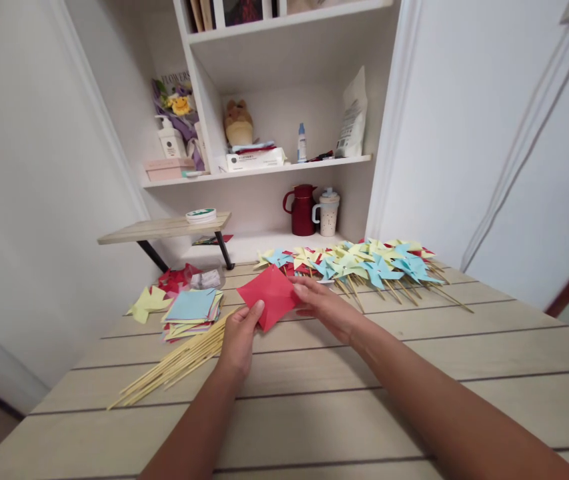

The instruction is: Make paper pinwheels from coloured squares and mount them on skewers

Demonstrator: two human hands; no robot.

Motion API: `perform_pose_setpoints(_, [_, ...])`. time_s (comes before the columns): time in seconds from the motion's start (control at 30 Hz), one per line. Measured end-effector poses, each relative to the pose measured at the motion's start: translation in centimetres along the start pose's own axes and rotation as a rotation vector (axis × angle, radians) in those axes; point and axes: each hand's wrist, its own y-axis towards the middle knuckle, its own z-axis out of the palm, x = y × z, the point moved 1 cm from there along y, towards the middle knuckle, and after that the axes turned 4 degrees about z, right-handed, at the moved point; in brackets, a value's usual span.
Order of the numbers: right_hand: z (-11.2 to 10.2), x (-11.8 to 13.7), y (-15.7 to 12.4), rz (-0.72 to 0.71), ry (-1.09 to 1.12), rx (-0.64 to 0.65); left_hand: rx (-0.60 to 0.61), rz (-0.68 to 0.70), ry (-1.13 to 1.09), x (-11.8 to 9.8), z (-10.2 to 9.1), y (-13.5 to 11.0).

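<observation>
A square sheet of red paper (pixel 270 293) with faint crease lines is held above the wooden table, turned corner-up. My left hand (pixel 240 337) pinches its lower left side, the thumb lying on top and the fingers hidden beneath. At the right corner, my right hand (pixel 321 303) is closed on the sheet with its fingertips. Just left of my left hand lies a bundle of thin wooden sticks (pixel 179 363). Behind the sticks is a stack of coloured paper squares (pixel 193 308), a blue one on top.
Finished paper pinwheels (pixel 364 263) on sticks are heaped at the back right. A yellow paper pinwheel shape (pixel 148 304), red paper pieces (pixel 179 279) and a clear container (pixel 207 279) sit at the left. Behind stand a small raised shelf (pixel 164 230), a red jug (pixel 303 212) and a cup (pixel 329 213).
</observation>
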Motion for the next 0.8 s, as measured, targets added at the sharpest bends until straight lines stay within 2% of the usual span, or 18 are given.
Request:
perform_pose_setpoints(0.23, [0.5,-1.0,0.6,0.021,0.145,-0.060,0.011,-0.006,0.024,0.1,0.2,-0.2])
perform_pose_setpoints(0.5, [0.5,-0.9,0.4,-0.044,0.015,-0.036,0.102,-0.023,-0.064,-0.1,0.8,-0.6])
perform_pose_setpoints(0.6, [0.7,-0.9,0.3,-0.068,-0.021,-0.039,0.055,-0.019,-0.046,0.1,0.7,-0.6])
perform_pose_setpoints(0.7, [0.7,-1.0,0.6,-0.116,-0.074,-0.063,-0.011,-0.007,-0.131,0.1,0.7,-0.3])
perform_pose_setpoints(0.8, [0.6,-1.3,0.7,-0.251,-0.260,-0.105,-0.087,-0.018,-0.262,-0.1,0.6,0.0])
